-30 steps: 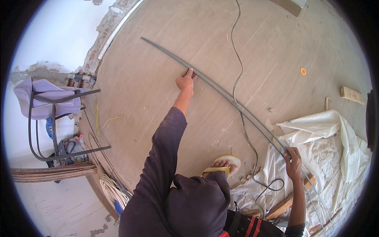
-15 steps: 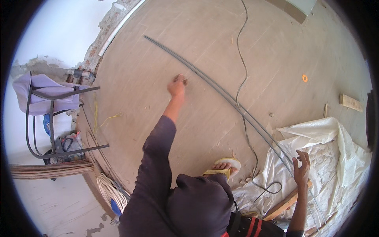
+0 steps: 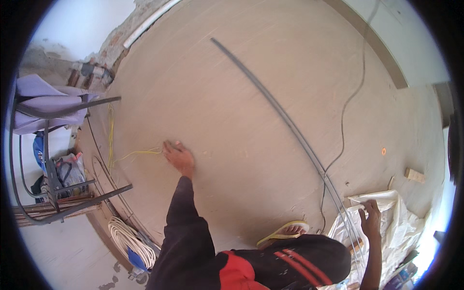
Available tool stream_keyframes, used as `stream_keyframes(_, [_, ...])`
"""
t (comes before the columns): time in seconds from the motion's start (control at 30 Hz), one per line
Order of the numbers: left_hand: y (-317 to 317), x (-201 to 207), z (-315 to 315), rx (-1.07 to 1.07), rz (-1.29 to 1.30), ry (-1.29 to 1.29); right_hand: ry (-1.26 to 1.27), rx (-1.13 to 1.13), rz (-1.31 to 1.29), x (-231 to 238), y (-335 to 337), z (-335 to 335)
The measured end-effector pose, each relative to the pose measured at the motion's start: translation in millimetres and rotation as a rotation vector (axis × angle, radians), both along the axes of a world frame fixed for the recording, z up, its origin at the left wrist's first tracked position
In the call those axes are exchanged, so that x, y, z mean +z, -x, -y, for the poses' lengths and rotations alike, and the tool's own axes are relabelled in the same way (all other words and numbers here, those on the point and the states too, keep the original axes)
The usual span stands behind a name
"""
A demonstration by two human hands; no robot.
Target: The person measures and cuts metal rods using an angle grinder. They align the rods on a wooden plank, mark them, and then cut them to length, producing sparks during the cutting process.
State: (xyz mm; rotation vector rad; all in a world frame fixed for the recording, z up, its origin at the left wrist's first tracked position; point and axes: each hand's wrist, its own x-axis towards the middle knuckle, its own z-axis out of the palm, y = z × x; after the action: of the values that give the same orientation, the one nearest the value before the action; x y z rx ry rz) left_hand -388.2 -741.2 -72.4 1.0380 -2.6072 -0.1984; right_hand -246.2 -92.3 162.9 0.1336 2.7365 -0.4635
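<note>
Two long grey rods (image 3: 289, 121) lie side by side, slanting across the floor (image 3: 232, 121), lower ends over the white sheet (image 3: 394, 212). Dark cable (image 3: 344, 111) crosses them. Your right hand (image 3: 371, 222) is just right of them in view, fingers loosely bent and apart, nothing seen held. Your left hand (image 3: 179, 158), well apart from the rods, has fingers spread, no hold visible; yellow wire (image 3: 137, 152) ends beside it, contact unclear.

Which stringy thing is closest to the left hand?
The thin yellow wire: its end lies right by the left hand. The grey cord lies far off to the right, and the coiled cream cable sits at lower left.
</note>
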Motion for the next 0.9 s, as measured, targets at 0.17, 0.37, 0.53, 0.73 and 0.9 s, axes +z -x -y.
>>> stream_keyframes(0.17, [0.0, 21.0, -14.6, -0.036, 0.057, -0.008, 0.124, 0.079, -0.001, 55.7, 101.2, 135.7])
stream_keyframes(0.37, [11.8, 36.4, -8.6, -0.012, 0.091, -0.095, 0.007, 0.147, 0.127, 130.1, 163.7, 221.5])
stream_keyframes(0.53, [14.8, 34.5, -2.4, -0.037, 0.164, -0.129, -0.01, 0.213, -0.012, 116.7, 257.2, 262.5])
stream_keyframes(0.73, [5.0, 20.8, 3.6, -0.07, 0.182, -0.11, 0.132, 0.221, -0.11, -12.5, 393.8, 347.7])
stream_keyframes(0.9, [6.1, 22.9, 1.7, -0.003, 0.208, -0.141, 0.134, 0.253, -0.054, -82.5, 457.0, 411.1])
